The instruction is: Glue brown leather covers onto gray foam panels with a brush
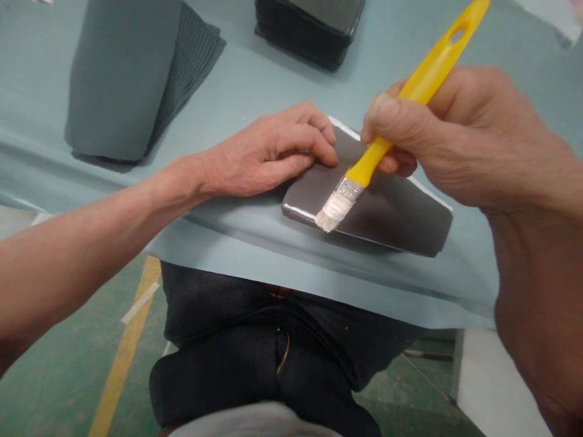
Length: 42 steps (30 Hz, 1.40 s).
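A dark grey sheet piece (pixel 392 212) with glossy white edges lies on the blue-grey table cover (pixel 255 79) near its front edge. My left hand (pixel 268 152) rests flat on the piece's left end, fingers pressing it down. My right hand (pixel 460 127) grips a yellow-handled brush (pixel 410 97). Its white bristles touch the piece's near left edge. The brush handle slants up to the right past my thumb.
A stack of dark grey sheets (pixel 122 79) lies at the back left of the table. A black stack (pixel 310 24) sits at the back centre. Below the table edge are my dark trousers (pixel 273 346) and a green floor with a yellow line (pixel 122 352).
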Each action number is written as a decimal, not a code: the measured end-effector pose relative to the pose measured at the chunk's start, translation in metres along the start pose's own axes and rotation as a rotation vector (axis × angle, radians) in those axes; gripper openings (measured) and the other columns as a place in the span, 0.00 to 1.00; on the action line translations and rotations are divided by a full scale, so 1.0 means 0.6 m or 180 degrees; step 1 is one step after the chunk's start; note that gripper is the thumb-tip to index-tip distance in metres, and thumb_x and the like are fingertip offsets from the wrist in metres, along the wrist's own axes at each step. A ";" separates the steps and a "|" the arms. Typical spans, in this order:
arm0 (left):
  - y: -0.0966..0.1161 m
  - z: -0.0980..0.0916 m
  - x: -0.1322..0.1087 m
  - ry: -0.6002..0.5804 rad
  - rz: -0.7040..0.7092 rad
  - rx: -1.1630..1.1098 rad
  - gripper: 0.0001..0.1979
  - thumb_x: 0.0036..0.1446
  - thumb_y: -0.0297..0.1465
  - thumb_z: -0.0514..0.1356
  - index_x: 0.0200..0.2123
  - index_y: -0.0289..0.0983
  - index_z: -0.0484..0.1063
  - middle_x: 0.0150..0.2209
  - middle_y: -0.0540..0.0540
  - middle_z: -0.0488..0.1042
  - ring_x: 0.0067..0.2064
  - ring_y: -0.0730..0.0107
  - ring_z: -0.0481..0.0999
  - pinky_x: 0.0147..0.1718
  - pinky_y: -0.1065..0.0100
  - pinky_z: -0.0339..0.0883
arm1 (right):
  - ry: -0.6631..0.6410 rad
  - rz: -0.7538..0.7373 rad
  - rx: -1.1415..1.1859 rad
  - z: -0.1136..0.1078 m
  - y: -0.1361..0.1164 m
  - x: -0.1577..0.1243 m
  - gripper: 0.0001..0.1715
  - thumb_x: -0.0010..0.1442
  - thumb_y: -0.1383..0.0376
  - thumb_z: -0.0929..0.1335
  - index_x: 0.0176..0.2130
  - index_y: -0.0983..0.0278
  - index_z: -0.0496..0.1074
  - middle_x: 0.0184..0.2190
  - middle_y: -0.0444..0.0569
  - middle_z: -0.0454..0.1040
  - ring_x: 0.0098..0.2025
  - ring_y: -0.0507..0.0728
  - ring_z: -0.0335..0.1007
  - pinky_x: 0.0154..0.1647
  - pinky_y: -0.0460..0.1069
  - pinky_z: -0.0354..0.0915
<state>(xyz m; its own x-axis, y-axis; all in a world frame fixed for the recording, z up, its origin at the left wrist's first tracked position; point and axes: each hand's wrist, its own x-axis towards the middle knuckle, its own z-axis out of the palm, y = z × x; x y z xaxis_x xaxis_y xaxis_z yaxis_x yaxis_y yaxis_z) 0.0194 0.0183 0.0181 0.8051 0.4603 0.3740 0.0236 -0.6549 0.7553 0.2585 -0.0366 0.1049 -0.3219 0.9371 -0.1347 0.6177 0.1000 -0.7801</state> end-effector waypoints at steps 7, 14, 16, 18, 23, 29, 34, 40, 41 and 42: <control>0.004 0.009 -0.006 0.0091 -0.0164 0.0279 0.13 0.73 0.34 0.57 0.50 0.45 0.83 0.56 0.44 0.81 0.60 0.53 0.79 0.64 0.47 0.74 | 0.0036 0.0094 0.0116 -0.011 0.009 -0.013 0.25 0.67 0.51 0.72 0.22 0.55 0.70 0.23 0.46 0.71 0.27 0.54 0.66 0.29 0.54 0.59; -0.007 0.013 -0.009 0.0188 -0.0330 0.0136 0.15 0.71 0.42 0.60 0.51 0.47 0.84 0.58 0.46 0.80 0.58 0.53 0.77 0.66 0.47 0.72 | 0.0062 0.0080 0.0252 -0.023 0.033 -0.025 0.22 0.64 0.47 0.76 0.25 0.54 0.75 0.21 0.45 0.70 0.24 0.54 0.64 0.25 0.53 0.60; -0.004 0.013 -0.009 0.0199 -0.0403 0.0148 0.15 0.71 0.41 0.60 0.51 0.47 0.84 0.59 0.46 0.80 0.58 0.53 0.77 0.66 0.46 0.71 | 0.0075 0.0104 0.0229 -0.027 0.034 -0.030 0.22 0.65 0.47 0.76 0.26 0.54 0.75 0.21 0.45 0.71 0.25 0.55 0.65 0.27 0.53 0.62; 0.000 0.012 -0.009 0.0203 -0.0437 0.0186 0.15 0.70 0.41 0.61 0.52 0.47 0.85 0.59 0.46 0.80 0.58 0.52 0.77 0.66 0.46 0.71 | 0.0058 0.0109 0.0234 -0.030 0.033 -0.035 0.21 0.66 0.48 0.75 0.26 0.54 0.75 0.21 0.45 0.72 0.25 0.55 0.64 0.28 0.53 0.63; 0.000 0.011 -0.010 0.0234 -0.0455 0.0264 0.14 0.70 0.41 0.61 0.52 0.50 0.85 0.59 0.48 0.80 0.57 0.53 0.77 0.66 0.47 0.71 | -0.0018 0.0035 0.0402 -0.038 0.038 -0.044 0.23 0.66 0.47 0.75 0.25 0.55 0.74 0.20 0.43 0.70 0.25 0.53 0.65 0.28 0.51 0.60; -0.003 0.009 -0.011 0.0209 -0.0327 0.0481 0.15 0.71 0.37 0.59 0.55 0.49 0.84 0.59 0.47 0.80 0.59 0.54 0.79 0.66 0.51 0.71 | 0.0117 0.0175 0.0456 -0.047 0.054 -0.056 0.30 0.62 0.38 0.76 0.26 0.57 0.73 0.19 0.43 0.68 0.24 0.54 0.65 0.27 0.52 0.64; 0.001 0.009 -0.012 0.0233 -0.0486 0.0541 0.15 0.71 0.38 0.59 0.54 0.51 0.84 0.60 0.51 0.80 0.60 0.54 0.78 0.66 0.51 0.70 | -0.0107 0.0172 0.0389 -0.062 0.059 -0.068 0.29 0.64 0.40 0.75 0.25 0.56 0.72 0.19 0.44 0.68 0.23 0.53 0.61 0.25 0.51 0.61; 0.005 0.009 -0.012 0.0237 -0.0566 0.0570 0.15 0.71 0.38 0.59 0.54 0.52 0.84 0.61 0.53 0.80 0.61 0.55 0.77 0.66 0.52 0.69 | -0.0240 0.0170 0.0352 -0.084 0.079 -0.086 0.27 0.68 0.43 0.73 0.26 0.57 0.74 0.21 0.43 0.71 0.24 0.51 0.60 0.23 0.50 0.54; 0.005 0.010 -0.012 0.0237 -0.0574 0.0552 0.14 0.71 0.37 0.60 0.54 0.52 0.84 0.61 0.53 0.80 0.61 0.55 0.77 0.66 0.52 0.68 | -0.0245 0.0157 0.0337 -0.087 0.084 -0.089 0.26 0.69 0.44 0.73 0.26 0.57 0.75 0.21 0.43 0.71 0.24 0.51 0.60 0.23 0.50 0.53; 0.005 0.010 -0.011 0.0250 -0.0567 0.0542 0.14 0.70 0.37 0.60 0.53 0.53 0.84 0.61 0.54 0.80 0.61 0.55 0.77 0.66 0.52 0.68 | -0.0234 0.0135 0.0329 -0.091 0.088 -0.091 0.25 0.69 0.47 0.73 0.26 0.57 0.75 0.21 0.42 0.71 0.23 0.50 0.60 0.22 0.50 0.52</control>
<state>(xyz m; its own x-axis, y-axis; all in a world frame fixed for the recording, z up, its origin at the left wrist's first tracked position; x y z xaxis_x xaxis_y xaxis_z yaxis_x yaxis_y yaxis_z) 0.0175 0.0094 0.0148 0.7309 0.6184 0.2889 0.2658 -0.6477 0.7140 0.3479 -0.0646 0.1044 -0.3512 0.9123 -0.2105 0.5558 0.0222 -0.8310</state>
